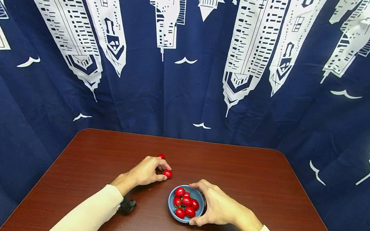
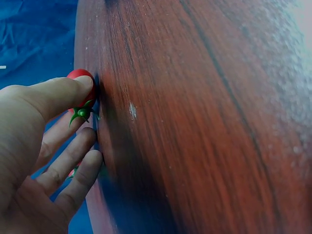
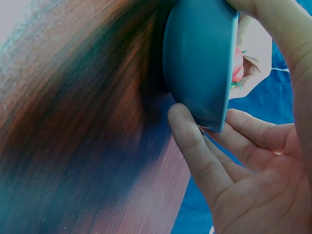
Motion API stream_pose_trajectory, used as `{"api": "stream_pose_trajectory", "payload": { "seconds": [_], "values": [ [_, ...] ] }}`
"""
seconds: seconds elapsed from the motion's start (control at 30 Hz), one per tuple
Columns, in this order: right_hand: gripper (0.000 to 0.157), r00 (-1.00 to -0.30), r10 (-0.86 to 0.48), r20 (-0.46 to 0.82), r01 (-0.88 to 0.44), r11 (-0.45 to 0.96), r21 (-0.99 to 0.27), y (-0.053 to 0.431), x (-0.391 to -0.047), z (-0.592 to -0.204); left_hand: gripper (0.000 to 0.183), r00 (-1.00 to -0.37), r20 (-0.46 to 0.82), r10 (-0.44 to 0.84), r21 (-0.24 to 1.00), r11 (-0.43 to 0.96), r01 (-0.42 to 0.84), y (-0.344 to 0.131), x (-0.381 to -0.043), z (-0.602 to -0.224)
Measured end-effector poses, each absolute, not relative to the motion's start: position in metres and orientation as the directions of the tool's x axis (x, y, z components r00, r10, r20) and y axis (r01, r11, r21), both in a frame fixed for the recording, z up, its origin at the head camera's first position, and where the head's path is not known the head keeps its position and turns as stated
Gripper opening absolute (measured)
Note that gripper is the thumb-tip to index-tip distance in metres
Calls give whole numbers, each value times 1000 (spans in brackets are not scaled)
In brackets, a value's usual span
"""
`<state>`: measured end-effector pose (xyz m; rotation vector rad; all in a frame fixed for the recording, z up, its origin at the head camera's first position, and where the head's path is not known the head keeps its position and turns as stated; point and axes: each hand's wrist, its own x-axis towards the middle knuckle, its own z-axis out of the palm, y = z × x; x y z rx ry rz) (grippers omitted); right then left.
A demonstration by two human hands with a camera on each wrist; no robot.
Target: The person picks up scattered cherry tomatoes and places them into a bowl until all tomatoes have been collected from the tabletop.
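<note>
My left hand [image 1: 145,172] pinches a red cherry tomato [image 1: 168,173] between thumb and fingers, low over the table and left of the bowl. In the left wrist view the thumb lies on this tomato [image 2: 79,73], and its green stem end [image 2: 84,113] shows. My right hand [image 1: 220,206] grips a small blue bowl [image 1: 171,210] from its right side, thumb at the near rim and fingers at the far rim. Inside the bowl sit several cherry tomatoes [image 1: 186,201]. From the right wrist view, the bowl's outer wall [image 3: 200,63] shows between thumb and fingers.
Another cherry tomato [image 1: 161,156] lies just beyond my left hand, partly hidden by it. The brown wooden table [image 1: 234,165] ends at a dark blue curtain [image 1: 187,100] with white building prints. Each wrist wears a black device [image 1: 128,205].
</note>
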<state>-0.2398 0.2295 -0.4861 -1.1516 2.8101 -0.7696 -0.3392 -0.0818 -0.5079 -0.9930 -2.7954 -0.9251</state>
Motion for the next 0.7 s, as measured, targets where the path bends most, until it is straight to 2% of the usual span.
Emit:
{"api": "stream_pose_trajectory", "payload": {
  "seconds": [0.37,0.7],
  "values": [
    [94,-733,-660,166,-653,613,-445,229,-239,-486,26,-803,226,551,551,608,572,-84,-337,-508],
    [95,-734,-657,172,-653,614,-443,229,-239,-486,25,-802,246,545,527,619,582,-88,-337,-506]
  ]
}}
